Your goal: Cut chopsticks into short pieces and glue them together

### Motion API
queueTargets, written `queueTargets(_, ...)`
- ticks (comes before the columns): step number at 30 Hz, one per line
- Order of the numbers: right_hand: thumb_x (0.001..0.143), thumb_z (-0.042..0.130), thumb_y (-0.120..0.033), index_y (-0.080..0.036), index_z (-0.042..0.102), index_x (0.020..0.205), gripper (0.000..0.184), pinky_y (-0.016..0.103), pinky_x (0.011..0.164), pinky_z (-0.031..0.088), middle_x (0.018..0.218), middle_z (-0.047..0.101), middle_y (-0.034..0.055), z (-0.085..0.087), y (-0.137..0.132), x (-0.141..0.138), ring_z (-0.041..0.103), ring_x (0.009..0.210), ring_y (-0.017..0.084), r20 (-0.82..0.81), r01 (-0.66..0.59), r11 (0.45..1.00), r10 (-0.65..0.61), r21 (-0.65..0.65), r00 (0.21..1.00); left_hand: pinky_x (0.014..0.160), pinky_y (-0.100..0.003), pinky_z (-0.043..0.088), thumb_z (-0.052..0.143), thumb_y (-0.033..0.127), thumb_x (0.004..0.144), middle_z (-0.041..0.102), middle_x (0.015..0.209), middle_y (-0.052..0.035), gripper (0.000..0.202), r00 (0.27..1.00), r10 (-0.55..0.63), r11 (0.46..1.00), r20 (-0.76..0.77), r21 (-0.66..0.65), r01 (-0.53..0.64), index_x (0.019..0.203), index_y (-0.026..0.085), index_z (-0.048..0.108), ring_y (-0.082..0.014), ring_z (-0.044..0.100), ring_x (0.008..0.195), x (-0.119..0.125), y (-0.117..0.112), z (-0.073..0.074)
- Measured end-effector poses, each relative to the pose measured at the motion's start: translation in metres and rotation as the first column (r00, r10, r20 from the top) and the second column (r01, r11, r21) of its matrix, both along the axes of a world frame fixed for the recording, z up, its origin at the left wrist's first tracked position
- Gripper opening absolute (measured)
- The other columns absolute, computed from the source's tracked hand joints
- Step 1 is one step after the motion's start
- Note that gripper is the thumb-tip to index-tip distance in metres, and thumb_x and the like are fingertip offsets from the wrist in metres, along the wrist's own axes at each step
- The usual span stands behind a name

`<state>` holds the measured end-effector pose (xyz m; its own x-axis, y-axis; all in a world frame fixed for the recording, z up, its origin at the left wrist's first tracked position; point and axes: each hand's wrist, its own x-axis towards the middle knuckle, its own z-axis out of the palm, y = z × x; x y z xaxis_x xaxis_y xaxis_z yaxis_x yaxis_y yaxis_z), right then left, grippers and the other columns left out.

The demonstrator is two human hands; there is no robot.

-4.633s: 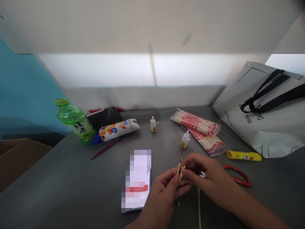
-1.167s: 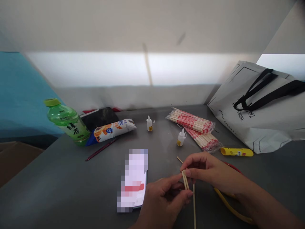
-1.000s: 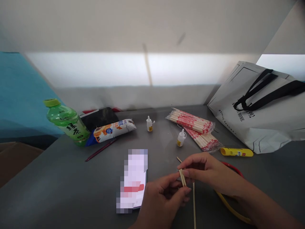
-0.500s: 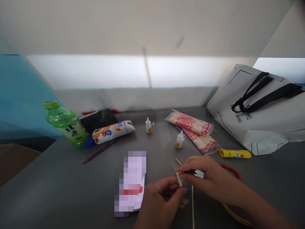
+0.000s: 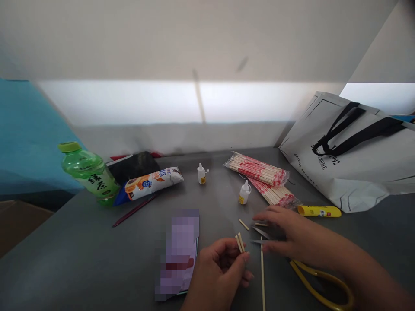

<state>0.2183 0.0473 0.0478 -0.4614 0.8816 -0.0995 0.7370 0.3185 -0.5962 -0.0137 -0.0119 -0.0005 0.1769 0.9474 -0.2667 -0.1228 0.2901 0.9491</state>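
Pinched upright between the thumb and fingers of my left hand (image 5: 223, 268) are short wooden stick pieces (image 5: 240, 243). My right hand (image 5: 282, 231) is spread open above a pair of scissors (image 5: 319, 276) with yellow handles. The scissor blades show between its thumb and fingers; whether it touches them I cannot tell. One short stick piece (image 5: 261, 224) lies by its fingertips, and another cut piece (image 5: 244, 224) rests to the left. A longer stick (image 5: 263, 276) stretches from near the blades to the lower edge of the view.
Two small glue bottles (image 5: 244, 192) stand mid-table, before wrapped stick bundles (image 5: 259, 167). A yellow tube (image 5: 319, 211) and white bag (image 5: 350, 160) are right. Leftward are a phone (image 5: 181, 250), dark red pen (image 5: 134, 211), snack packet (image 5: 152, 183) and green bottle (image 5: 90, 170).
My right hand has left the sticks in my left hand, moved right and opened over the scissors. The blades and a short stick piece now show. My left hand stays nearly in place.
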Motion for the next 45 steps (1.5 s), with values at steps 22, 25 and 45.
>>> queueTargets(22,0.1,0.063,-0.025,-0.027,0.077,0.105,0.014,0.028,0.073,0.051,0.092,0.069,0.0008,0.006,-0.02,-0.044,0.066,0.081,0.016,-0.245,-0.172,0.972,0.208,0.161,0.947,0.057,-0.027,0.059,0.07,0.029,0.084,0.071,0.071,-0.002,0.018,0.99,-0.109,0.991,-0.092,0.072,0.115,0.093,0.014,0.076,-0.0172,0.07,0.059,0.0,0.002,-0.005)
queueTargets(25,0.096,0.069,-0.024,-0.026,0.078,0.098,0.01,0.028,0.074,0.053,0.098,0.067,0.001,0.001,-0.019,-0.046,0.067,0.08,0.014,-0.329,-0.115,0.986,0.149,0.118,0.932,0.06,-0.027,0.059,0.068,0.027,0.086,0.07,0.068,-0.0018,0.016,0.984,-0.134,0.986,-0.116,0.079,0.143,0.091,0.014,0.075,-0.0173,0.07,0.06,-0.001,0.0,-0.005)
queueTargets(45,0.086,0.078,-0.037,-0.022,0.07,0.088,0.016,0.033,0.077,0.052,0.081,0.069,-0.0012,-0.001,-0.004,-0.043,0.066,0.08,0.019,-0.63,-0.028,0.901,-0.281,-0.434,0.724,0.05,-0.021,0.058,0.083,0.038,0.083,0.081,0.108,-0.0113,0.029,0.978,-0.032,0.994,0.204,0.11,0.01,0.11,0.027,0.083,-0.0272,0.079,0.089,-0.002,0.0,0.002)
